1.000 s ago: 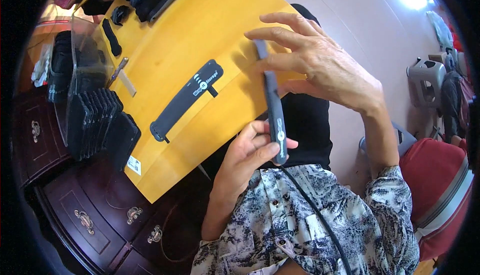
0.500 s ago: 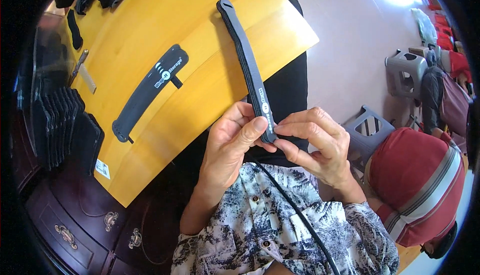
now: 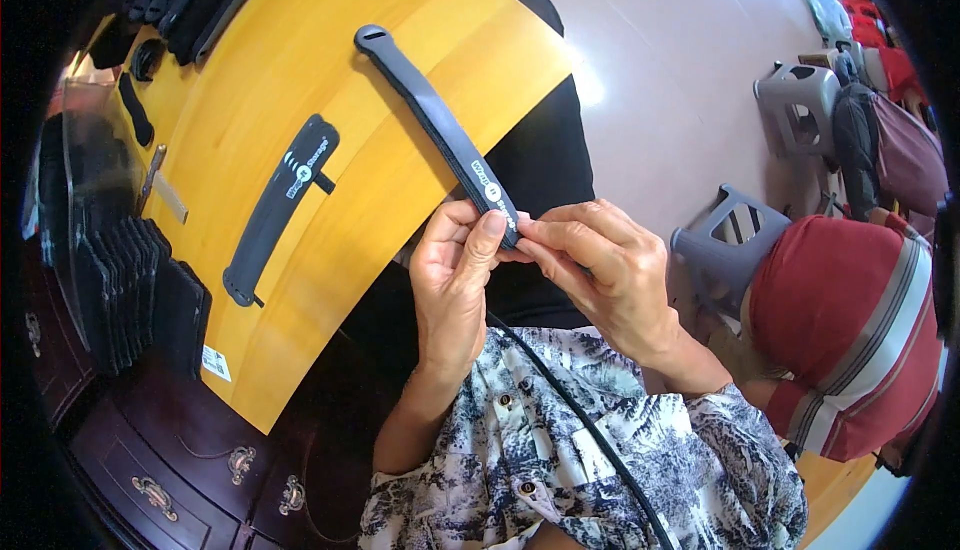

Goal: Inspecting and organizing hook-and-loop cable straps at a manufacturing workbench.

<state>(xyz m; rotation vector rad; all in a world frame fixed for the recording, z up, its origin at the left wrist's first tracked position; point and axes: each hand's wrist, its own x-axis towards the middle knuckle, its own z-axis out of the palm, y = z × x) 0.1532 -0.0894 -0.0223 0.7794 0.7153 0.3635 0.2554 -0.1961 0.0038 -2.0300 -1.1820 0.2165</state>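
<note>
A thin stack of long black storage straps [image 3: 437, 125] with white print slants from my hands out over the table. Its far end has a rounded tip with a slot. My left hand [image 3: 450, 275] is closed round the near end, thumb pressed on top. At that same end, the thumb and fingertips of my right hand [image 3: 605, 270] pinch the edge of the stack. Another printed black strap [image 3: 275, 225], wider and with small tabs at its side and lower end, lies flat on the table to the left.
The yellow wooden table [image 3: 330, 300] bears black strap piles [image 3: 185, 0] at the far left, a row of upright black pieces [image 3: 115, 285] and a knife-like tool [image 3: 152, 175]. Grey plastic stools [image 3: 715, 240] and a person in a red top [image 3: 835, 320] are at right.
The strap stack leans further left and lies lower over the table. My right hand's fingers have closed in nearer my left thumb. The whole view has shifted a little.
</note>
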